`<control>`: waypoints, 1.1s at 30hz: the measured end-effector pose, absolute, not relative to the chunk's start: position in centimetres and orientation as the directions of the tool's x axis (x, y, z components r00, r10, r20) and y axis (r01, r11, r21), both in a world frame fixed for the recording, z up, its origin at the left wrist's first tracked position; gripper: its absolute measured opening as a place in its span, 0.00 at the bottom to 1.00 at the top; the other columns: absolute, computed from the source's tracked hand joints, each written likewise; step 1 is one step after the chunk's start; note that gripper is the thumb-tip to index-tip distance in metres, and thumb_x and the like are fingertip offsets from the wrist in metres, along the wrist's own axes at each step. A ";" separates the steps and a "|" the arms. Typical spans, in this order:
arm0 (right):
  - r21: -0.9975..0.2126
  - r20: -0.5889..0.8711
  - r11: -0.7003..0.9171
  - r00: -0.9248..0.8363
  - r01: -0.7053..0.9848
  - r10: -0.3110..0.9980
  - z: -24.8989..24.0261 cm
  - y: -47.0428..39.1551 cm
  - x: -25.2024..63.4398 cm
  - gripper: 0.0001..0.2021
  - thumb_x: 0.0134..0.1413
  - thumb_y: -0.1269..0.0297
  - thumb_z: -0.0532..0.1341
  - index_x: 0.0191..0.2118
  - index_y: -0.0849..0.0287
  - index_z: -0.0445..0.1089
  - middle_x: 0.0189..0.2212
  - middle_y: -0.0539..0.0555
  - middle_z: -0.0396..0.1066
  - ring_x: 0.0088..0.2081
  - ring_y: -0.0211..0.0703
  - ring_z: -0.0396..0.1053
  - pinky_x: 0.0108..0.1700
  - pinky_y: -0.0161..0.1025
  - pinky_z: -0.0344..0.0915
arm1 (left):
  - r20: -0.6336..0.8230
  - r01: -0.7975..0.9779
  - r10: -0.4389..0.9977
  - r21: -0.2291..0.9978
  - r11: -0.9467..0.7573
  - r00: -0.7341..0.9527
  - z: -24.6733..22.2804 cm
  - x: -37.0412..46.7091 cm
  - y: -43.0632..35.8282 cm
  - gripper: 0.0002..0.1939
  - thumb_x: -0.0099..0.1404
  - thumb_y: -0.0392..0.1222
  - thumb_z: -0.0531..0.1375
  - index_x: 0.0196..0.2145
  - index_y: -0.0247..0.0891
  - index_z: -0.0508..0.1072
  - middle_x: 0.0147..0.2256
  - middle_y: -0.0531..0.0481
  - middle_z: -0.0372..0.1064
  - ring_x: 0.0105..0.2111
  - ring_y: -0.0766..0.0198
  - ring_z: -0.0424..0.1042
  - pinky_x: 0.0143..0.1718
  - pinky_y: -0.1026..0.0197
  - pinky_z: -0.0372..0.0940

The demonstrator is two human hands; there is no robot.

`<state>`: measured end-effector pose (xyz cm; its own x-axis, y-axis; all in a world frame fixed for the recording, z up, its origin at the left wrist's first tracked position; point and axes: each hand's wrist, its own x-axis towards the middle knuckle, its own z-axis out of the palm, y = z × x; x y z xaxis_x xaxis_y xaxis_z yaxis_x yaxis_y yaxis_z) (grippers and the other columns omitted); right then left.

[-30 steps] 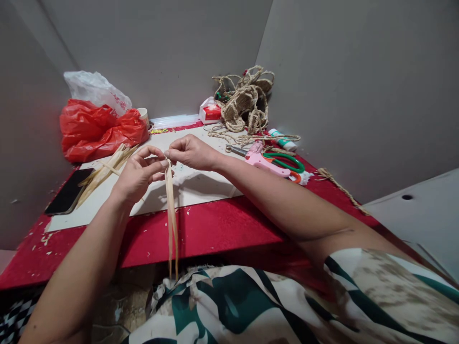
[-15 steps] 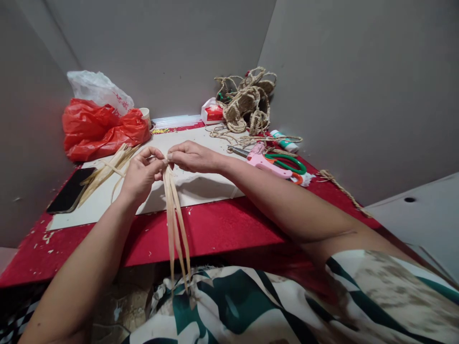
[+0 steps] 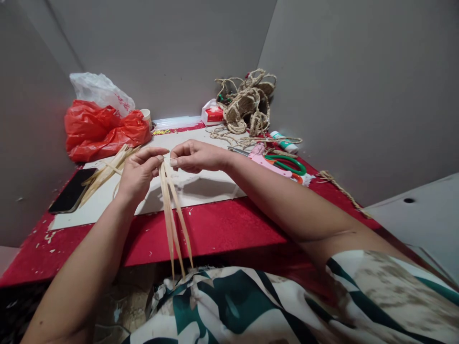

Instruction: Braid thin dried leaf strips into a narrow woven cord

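Note:
Several long, pale dried-straw strips (image 3: pixel 169 210) hang from my left hand (image 3: pixel 138 172), whose thumb and forefinger pinch their gathered top end. The strips fan apart below the fingers and drop past the table's front edge to my lap. My right hand (image 3: pixel 199 156) is closed in a pinch just to the right of that top end. A fine pale line shows at its fingertips, too small to name. Behind my left hand a bundle of loose straw strips (image 3: pixel 103 173) lies on the white board (image 3: pixel 201 191).
A phone (image 3: pixel 71 191) lies at the left, below a red plastic bag (image 3: pixel 103 131) and a cup (image 3: pixel 146 114). A tissue box (image 3: pixel 212 113) and a heap of braided rope (image 3: pixel 247 107) stand at the back. To the right lie a pink glue gun (image 3: pixel 268 165) and green-handled scissors (image 3: pixel 292 162).
My right hand has drawn slightly away from my left, leaving a small gap between the fingertips. The hanging strips have spread a little wider, and their lower ends have risen.

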<state>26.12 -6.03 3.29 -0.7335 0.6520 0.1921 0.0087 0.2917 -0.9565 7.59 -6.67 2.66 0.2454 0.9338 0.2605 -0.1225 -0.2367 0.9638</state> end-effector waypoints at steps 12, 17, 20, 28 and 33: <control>-0.979 0.107 -0.058 -0.738 -0.195 0.666 3.9 -6.1 26.4 0.08 0.54 0.70 0.57 0.26 0.60 0.57 0.16 0.40 0.40 0.16 0.27 0.36 0.14 0.23 0.38 | 0.435 0.206 0.876 0.856 -0.474 0.207 2.7 7.6 -7.2 0.11 0.51 0.39 0.66 0.34 0.35 0.80 0.31 0.48 0.77 0.28 0.66 0.72 0.32 0.64 0.68; -0.980 0.080 -0.081 -0.727 -0.184 0.682 3.8 -6.2 25.9 0.06 0.54 0.71 0.55 0.27 0.60 0.59 0.16 0.39 0.40 0.16 0.27 0.35 0.14 0.23 0.38 | 0.498 0.291 0.838 0.786 -0.546 0.224 2.4 7.8 -7.3 0.09 0.51 0.41 0.66 0.31 0.34 0.79 0.28 0.49 0.77 0.26 0.67 0.71 0.29 0.65 0.67; -0.977 0.078 -0.088 -0.715 -0.192 0.695 3.7 -6.4 25.7 0.06 0.54 0.72 0.54 0.27 0.60 0.59 0.15 0.39 0.40 0.16 0.27 0.35 0.14 0.23 0.39 | 0.554 0.337 0.801 0.727 -0.598 0.228 2.3 7.8 -7.3 0.06 0.52 0.39 0.66 0.30 0.35 0.79 0.27 0.49 0.77 0.25 0.68 0.71 0.28 0.66 0.66; -0.975 0.085 -0.075 -0.668 -0.208 0.740 3.8 -6.1 25.9 0.09 0.59 0.68 0.53 0.27 0.62 0.60 0.15 0.39 0.40 0.15 0.27 0.36 0.13 0.23 0.39 | 0.482 0.127 0.865 0.858 -0.498 0.139 2.4 7.6 -6.9 0.10 0.51 0.44 0.68 0.31 0.36 0.81 0.27 0.49 0.77 0.24 0.68 0.71 0.29 0.64 0.69; -0.969 0.078 -0.097 -0.652 -0.228 0.754 3.5 -5.7 26.1 0.10 0.61 0.65 0.54 0.28 0.62 0.61 0.15 0.39 0.40 0.15 0.27 0.37 0.13 0.23 0.39 | 0.399 -0.010 0.910 0.916 -0.400 0.116 2.5 7.3 -6.5 0.13 0.48 0.46 0.70 0.31 0.37 0.80 0.29 0.49 0.77 0.26 0.67 0.72 0.30 0.63 0.70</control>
<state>26.07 -5.69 3.53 -0.6522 0.7541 0.0778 -0.2276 -0.0970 -0.9689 7.33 -6.54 2.51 0.1160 0.9098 0.3986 -0.0100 -0.4002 0.9164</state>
